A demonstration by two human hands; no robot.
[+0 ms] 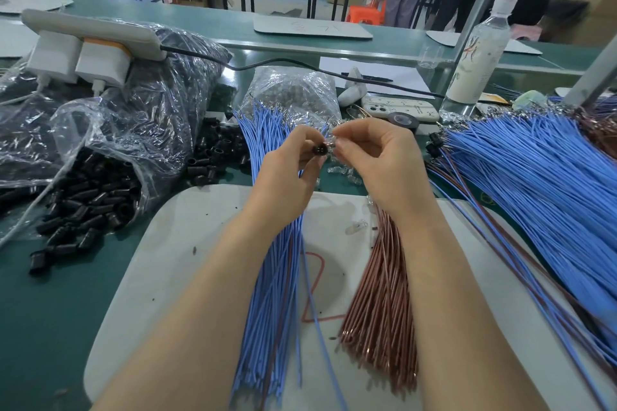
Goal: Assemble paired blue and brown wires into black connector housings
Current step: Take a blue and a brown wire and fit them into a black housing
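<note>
Left hand point(293, 173): thumb and fingers pinch a small black plastic connector housing point(318, 149), its holed face turned towards the camera.
Right hand point(377, 160): fingertips drawn into a narrow pinch against the housing's right side. What they hold is too small to tell, though it is probably a wire end.
Single blue wire point(320, 327): trails from beneath the grip towards the viewer. Its upper end is hidden behind the left hand.
Bundle of thin blue wires point(267, 327): directly below the grip, passing under the left wrist and lying on a white mat point(160, 260).
Bundle of thin brown wires point(380, 294): below and to the right of the grip, under the right wrist.
Loose black housings point(93, 200): well to the left of the grip, spilling from a crumpled clear plastic bag point(76, 123).
Sheaf of blue and brown wires point(534, 197): well to the right of the grip. Black housings on its near ends point(434, 145) suggest finished pairs.
Progress: 1 housing is in hand and appears to be mid-insertion. Whether either wire is seated cannot be told.
Remaining: both supply bundles and the housing stock look large — judged far from done.
</note>
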